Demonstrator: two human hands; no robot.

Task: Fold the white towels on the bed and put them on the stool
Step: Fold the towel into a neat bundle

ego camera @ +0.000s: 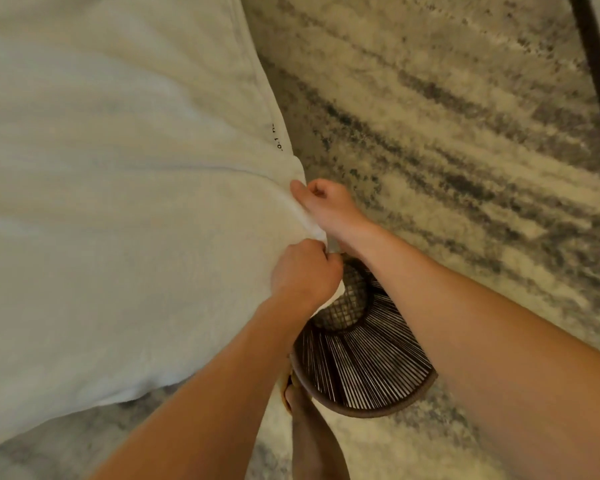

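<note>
- Head view looks down on a white towel (118,202) spread wide across the left of the picture. Its near edge is gathered in both hands just above the stool (364,362), which stands on the patterned rug (465,168).
- The left hand (303,277) has its fingers curled tight round a bunch of that edge. The right hand (328,206), just beyond it, pinches the same edge between thumb and curled fingers.
- Whether the far part rests on the bed cannot be told.
- The cloth looks soft, thick and limp, with long folds fanning out from the grip. It will likely sag wherever unsupported.
- It seems neither slippery nor fragile, so a plain pinch should hold.
- Best taken at the corners or along the hem near the printed label (277,136), hands set apart to keep the edge taut.
</note>
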